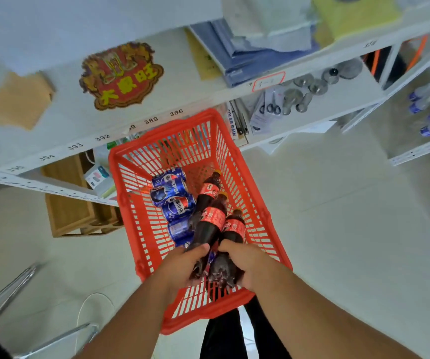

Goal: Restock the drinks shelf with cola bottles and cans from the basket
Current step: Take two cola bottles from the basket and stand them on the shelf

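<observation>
— What's around the red basket (128, 221)?

— White shelving (156, 117) just behind it, with scissors (273, 107) and metal lids — a wooden crate (74, 213) to its left.

— And the drinks?

— Blue Pepsi cans (172, 200) lie inside, beside dark red-labelled cola bottles (210, 193).

— The hands?

— Left hand (182, 265) grips one bottle's base; right hand (245, 263) grips another — both over the basket.

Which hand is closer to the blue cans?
Left. The left hand grips a bottle base just below the blue cans; the right hand sits farther over, beyond the bottles.
</observation>
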